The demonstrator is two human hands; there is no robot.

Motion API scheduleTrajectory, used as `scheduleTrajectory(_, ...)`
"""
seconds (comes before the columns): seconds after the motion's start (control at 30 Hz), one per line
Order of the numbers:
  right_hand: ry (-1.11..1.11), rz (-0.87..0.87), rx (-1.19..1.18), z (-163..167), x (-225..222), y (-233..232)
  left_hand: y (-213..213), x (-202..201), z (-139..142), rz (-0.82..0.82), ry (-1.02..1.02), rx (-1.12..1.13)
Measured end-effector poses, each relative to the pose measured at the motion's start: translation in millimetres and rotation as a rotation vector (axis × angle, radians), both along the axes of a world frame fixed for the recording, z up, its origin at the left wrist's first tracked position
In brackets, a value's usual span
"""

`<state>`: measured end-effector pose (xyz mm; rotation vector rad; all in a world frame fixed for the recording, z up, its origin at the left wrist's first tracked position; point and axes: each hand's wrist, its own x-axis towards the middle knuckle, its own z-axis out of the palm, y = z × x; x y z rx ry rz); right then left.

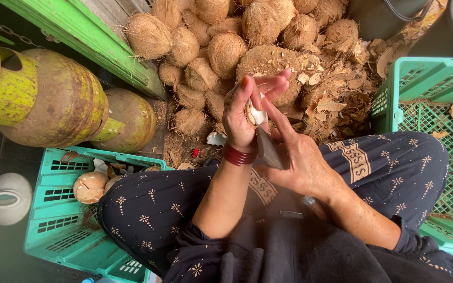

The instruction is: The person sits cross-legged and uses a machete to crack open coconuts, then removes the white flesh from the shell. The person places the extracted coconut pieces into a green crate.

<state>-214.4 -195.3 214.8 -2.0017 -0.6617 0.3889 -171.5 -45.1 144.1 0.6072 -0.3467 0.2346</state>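
My left hand point(245, 112), with red bangles at the wrist, is shut on a small piece of coconut point(256, 114) with white flesh and a brown skin. My right hand point(294, 157) grips a dark broad blade point(268, 151), its tip pointing up toward the piece, and my right forefinger lies along the piece. Both hands are above my knees, in front of a pile of husked brown coconuts point(221, 50).
A wooden block point(271, 68) strewn with shell chips sits amid husk scraps. A green crate point(64, 220) at left holds a peeled coconut point(90, 186); another green crate point(420, 89) is at right. Rusty yellow gas cylinders point(53, 99) and a white kettle point(6, 198) are at left.
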Motion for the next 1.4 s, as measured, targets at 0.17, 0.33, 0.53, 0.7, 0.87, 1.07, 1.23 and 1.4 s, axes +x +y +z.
scheduleTrajectory(0.17,-0.064,-0.013,-0.01,-3.3,0.7,0.6,-0.5,-5.5,0.9,-0.028,0.088,-0.016)
scheduleTrajectory(0.33,-0.088,-0.025,-0.015,-7.6,1.6,-1.6,-3.6,-2.3,4.6,-0.167,0.146,-0.052)
scheduleTrajectory(0.53,-0.101,-0.035,-0.026,-10.6,1.1,-3.6,-9.5,-9.7,-4.8,0.025,0.046,0.109)
scheduleTrajectory(0.7,-0.094,-0.093,-0.089,-14.3,1.9,2.2,-6.2,5.6,-22.8,-0.238,0.104,-0.066)
scheduleTrajectory(0.87,-0.075,-0.071,-0.09,-20.3,5.0,-0.2,-9.5,3.1,-37.1,-0.069,0.033,0.06)
scheduleTrajectory(1.07,-0.105,-0.074,-0.107,-29.4,9.2,1.8,-9.4,6.3,-33.4,-0.193,0.095,-0.067)
scheduleTrajectory(1.23,0.092,-0.064,-0.083,-36.8,25.5,-7.2,-23.9,-6.2,-33.8,-0.053,0.078,-0.005)
scheduleTrajectory(1.4,-0.003,-0.077,-0.079,-54.9,26.5,-16.8,-30.0,-4.8,-63.8,0.001,0.196,-0.176)
